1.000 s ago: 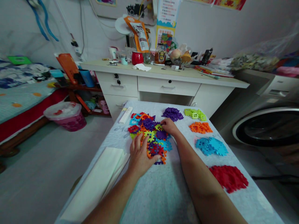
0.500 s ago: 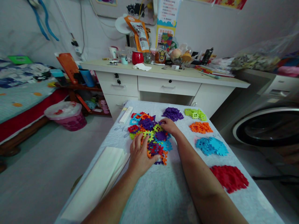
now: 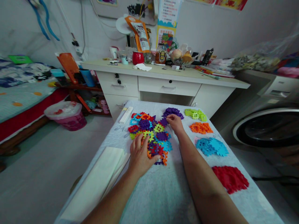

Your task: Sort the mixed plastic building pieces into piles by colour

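A heap of mixed-colour plastic interlocking pieces (image 3: pixel 161 145) lies mid-table. My left hand (image 3: pixel 140 153) rests at its near left side, fingers spread, touching the heap and gripping nothing visible. Between the heap and a purple pile (image 3: pixel 173 112), my right hand (image 3: pixel 175 123) pinches a purple interlocking piece (image 3: pixel 164 121). Down the right side, sorted by colour, are a yellow-green pile (image 3: pixel 196 114), an orange pile (image 3: pixel 201 128), a blue pile (image 3: pixel 212 146) and a red pile (image 3: pixel 230 179).
On the cloth-covered table (image 3: pixel 163 193) lie a folded white cloth (image 3: pixel 98 177) at left and a white box (image 3: pixel 126 115) at the far left. Behind stands a white desk (image 3: pixel 168 85) with clutter. A washing machine (image 3: pixel 266 96) is right; a pink bin (image 3: pixel 72 119) left.
My right hand has moved away and slightly right from the mixed heap toward the purple pile, carrying a purple piece. My left hand stays where it was.
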{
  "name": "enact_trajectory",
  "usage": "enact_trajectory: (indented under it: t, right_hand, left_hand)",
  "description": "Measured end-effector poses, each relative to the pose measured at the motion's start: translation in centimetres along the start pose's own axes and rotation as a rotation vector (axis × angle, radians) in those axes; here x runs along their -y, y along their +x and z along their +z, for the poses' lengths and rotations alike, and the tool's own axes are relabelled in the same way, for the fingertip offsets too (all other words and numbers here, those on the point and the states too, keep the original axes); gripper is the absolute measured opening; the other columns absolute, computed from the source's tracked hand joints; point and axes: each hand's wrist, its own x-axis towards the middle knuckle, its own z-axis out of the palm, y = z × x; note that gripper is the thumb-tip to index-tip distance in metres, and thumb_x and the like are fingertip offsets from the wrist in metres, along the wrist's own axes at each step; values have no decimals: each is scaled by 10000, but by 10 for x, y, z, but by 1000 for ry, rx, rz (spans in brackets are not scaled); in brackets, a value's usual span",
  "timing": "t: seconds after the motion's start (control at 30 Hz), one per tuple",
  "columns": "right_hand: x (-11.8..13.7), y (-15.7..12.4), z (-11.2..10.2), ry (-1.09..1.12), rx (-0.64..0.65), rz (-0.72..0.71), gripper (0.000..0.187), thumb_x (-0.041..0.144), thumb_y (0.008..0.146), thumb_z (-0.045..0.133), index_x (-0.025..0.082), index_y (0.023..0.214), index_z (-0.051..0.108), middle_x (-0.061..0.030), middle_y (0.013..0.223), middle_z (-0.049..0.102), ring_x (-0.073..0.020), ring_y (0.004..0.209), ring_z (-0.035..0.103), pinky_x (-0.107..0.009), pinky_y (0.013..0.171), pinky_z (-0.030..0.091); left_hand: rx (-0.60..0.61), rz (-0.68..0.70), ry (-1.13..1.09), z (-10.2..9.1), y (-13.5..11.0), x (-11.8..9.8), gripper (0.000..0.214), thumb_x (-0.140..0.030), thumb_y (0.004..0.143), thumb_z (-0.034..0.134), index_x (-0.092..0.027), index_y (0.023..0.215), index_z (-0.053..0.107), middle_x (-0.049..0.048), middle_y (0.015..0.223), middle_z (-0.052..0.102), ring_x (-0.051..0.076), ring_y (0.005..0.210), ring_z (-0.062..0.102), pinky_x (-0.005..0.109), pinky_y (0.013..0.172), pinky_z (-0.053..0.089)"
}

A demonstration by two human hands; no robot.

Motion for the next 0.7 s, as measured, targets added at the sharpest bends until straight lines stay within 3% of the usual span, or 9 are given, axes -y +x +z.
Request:
enact_trajectory:
  t: [0.23,0.47,0.7]
  right_hand:
    - [-7,5,-7,41,-112,-7,297,421,672,612,187,853,589,-4,680,604,-154,597,548,-271,558,450]
    - [-5,8,-9,220,-287,118,196,295,663,625,195,814,550,23,634,587,-150,575,590,-254,525,481]
    - [-8,16,-3,354,-414,135,197,247,624,650,187,784,550,52,627,564,-115,569,595,-221,524,503]
  left_hand:
    - [14,-17,-14,-4,2,-4,809,-488,667,772,-222,1364,457,146,1451,380,363,1373,340,559,1128,299]
    - [9,-6,-10,-3,1,-3,816,-491,675,768,-222,1375,447,147,1464,364,363,1377,331,564,1136,279]
    - [17,0,-2,-2,2,-2,826,-489,666,773,-217,1375,447,145,1476,357,362,1378,329,556,1141,276]
